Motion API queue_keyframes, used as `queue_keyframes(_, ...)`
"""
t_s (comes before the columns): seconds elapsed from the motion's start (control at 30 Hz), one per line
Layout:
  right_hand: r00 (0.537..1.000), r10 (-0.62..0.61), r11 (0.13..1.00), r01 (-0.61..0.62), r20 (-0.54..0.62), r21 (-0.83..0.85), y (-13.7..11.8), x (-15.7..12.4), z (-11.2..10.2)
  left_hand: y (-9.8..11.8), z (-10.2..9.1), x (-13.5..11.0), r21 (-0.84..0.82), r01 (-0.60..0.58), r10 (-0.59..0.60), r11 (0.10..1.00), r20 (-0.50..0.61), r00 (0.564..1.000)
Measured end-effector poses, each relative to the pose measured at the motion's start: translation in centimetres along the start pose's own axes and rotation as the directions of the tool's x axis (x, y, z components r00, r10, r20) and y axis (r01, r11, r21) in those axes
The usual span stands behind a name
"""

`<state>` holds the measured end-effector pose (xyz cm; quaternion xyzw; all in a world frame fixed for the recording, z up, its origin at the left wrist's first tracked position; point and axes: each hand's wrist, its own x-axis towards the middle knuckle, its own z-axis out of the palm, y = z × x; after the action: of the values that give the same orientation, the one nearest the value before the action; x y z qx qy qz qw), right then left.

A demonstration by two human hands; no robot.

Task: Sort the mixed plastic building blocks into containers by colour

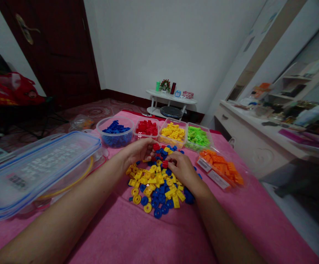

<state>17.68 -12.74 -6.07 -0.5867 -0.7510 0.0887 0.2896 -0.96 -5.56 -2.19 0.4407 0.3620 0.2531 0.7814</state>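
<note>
A mixed pile of yellow, blue and red toy building bricks (155, 179) lies on the pink cloth in front of me. Over its far side, my left hand (141, 149) pinches a red brick (156, 146) between thumb and fingers. My right hand (181, 167) reaches in from the other side, its fingertips closed on another red brick (165, 164) at the pile. Behind the hands stand a round tub of blue bricks (115, 137), a box of red bricks (147, 128), a box of yellow bricks (173, 132) and a box of green bricks (198, 137).
An open clear container of orange bricks (221, 167) sits right of the pile. Clear lids with blue edging (43, 165) are stacked at the left. The pink cloth (137, 234) covers the table. Beyond it are a small white stand (170, 97) and a white dresser (247, 135).
</note>
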Motion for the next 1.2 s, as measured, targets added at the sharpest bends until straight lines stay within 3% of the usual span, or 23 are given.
queue_keyframes(0.1, 0.999, 0.027, 0.999, -0.027, -0.024, 0.034, 0.2, 0.1, 0.0, -0.1, -0.1, 0.2, -0.258, 0.104, -0.06, 0.961, 0.173, 0.983)
queue_keyframes(0.17, 0.998, 0.065, 0.995, -0.063, -0.019, 0.077, 0.3, 0.2, -0.1, -0.2, -0.1, 0.3, -0.332, 0.149, -0.078, 0.931, 0.219, 0.973)
queue_keyframes(0.3, 0.978, 0.195, 0.948, -0.168, -0.078, 0.27, 0.0, 0.5, -1.3, -0.6, 0.3, 0.3, -0.317, 0.148, -0.1, 0.937, 0.162, 0.982)
queue_keyframes(0.43, 0.947, 0.257, 0.849, -0.126, -0.192, 0.513, -1.7, 0.7, -3.0, -1.2, 1.2, 0.2, -0.202, 0.126, -0.098, 0.971, 0.141, 0.985)
queue_keyframes(0.53, 0.96, 0.207, 0.847, -0.078, -0.191, 0.525, -3.5, 0.5, -3.3, -1.7, 1.9, 0.1, -0.141, 0.129, -0.096, 0.982, 0.221, 0.971)
queue_keyframes(0.63, 0.982, 0.1, 0.902, -0.02, -0.163, 0.431, -4.8, 0.2, -3.1, -2.1, 2.5, 0.0, -0.145, 0.146, -0.097, 0.978, 0.302, 0.948)
queue_keyframes(0.7, 0.978, 0.03, 0.936, 0.044, -0.206, 0.349, -5.1, 0.1, -3.1, -2.4, 2.7, 0.1, -0.171, 0.154, -0.093, 0.973, 0.32, 0.943)
queue_keyframes(0.83, 0.94, 0.034, 0.956, 0.068, -0.339, 0.284, -4.7, 0.1, -4.0, -2.6, 2.5, 0.2, -0.216, 0.18, -0.112, 0.96, 0.293, 0.949)
queue_keyframes(0.97, 0.915, 0.093, 0.948, 0.04, -0.393, 0.316, -3.8, 0.3, -5.1, -1.5, 1.9, 0.3, -0.246, 0.151, -0.096, 0.957, 0.221, 0.971)
queue_keyframes(1.1, 0.91, 0.133, 0.941, 0.008, -0.392, 0.338, -3.4, 0.3, -5.7, 1.8, 0.7, 1.4, -0.233, -0.011, 0.029, 0.972, 0.074, 0.997)
queue_keyframes(1.2, 0.91, 0.166, 0.924, -0.009, -0.381, 0.382, -3.4, 0.3, -5.9, 5.2, -0.8, 3.7, -0.101, -0.196, 0.185, 0.975, -0.115, 0.976)
